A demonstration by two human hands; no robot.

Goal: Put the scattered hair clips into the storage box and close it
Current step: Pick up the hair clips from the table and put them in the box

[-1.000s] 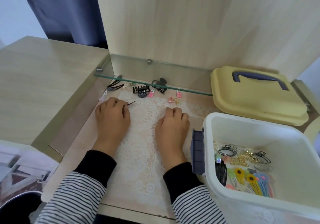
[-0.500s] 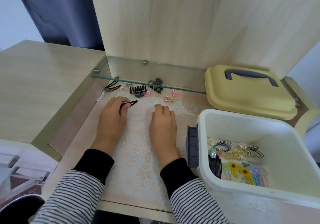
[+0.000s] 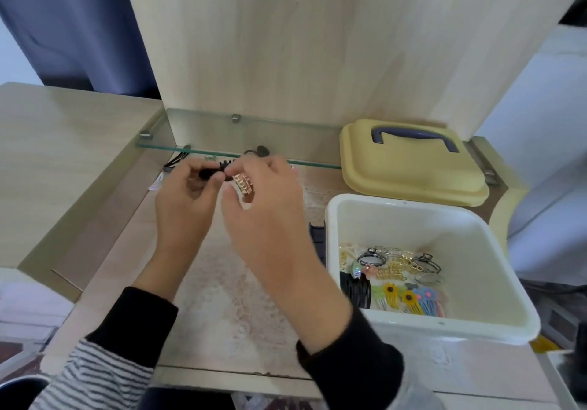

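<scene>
1. The right hand (image 3: 270,225) is raised above the mat, back to the camera. Its curled thumb and fingers grasp a rose-gold claw clip (image 3: 243,184) at the fingertips, the toothed metal edge showing.
2. The left hand (image 3: 185,203) is just beside it, almost touching fingertip to fingertip. Its fingers are bent inward and pinch a small black clip (image 3: 208,173), of which only a dark rounded end shows.
3. Both forearms reach forward from the near edge. Each wrist has a black cuff (image 3: 349,362) and a grey-and-white striped sleeve behind it.
4. Below the hands lies a pale lace mat (image 3: 228,298) with an openwork floral pattern, on a light wood-grain surface.
5. More loose clips lie beyond the hands, at the front edge of the glass shelf (image 3: 286,133): thin black slides (image 3: 174,164) to the left and a dark claw clip (image 3: 259,150) behind the fingers.
6. The storage box (image 3: 451,325) stands open to the right of the right hand. It is white plastic with rounded corners and a dark latch (image 3: 317,238) on its left side.
7. On its floor lie sorted clips (image 3: 394,270): gold chain-like ones, black oval ones, flat black slides and sunflower clips in bright colours.
8. The yellow lid (image 3: 406,171), with a blue-grey handle (image 3: 416,135), lies flat behind the box and touches its far rim.
</scene>
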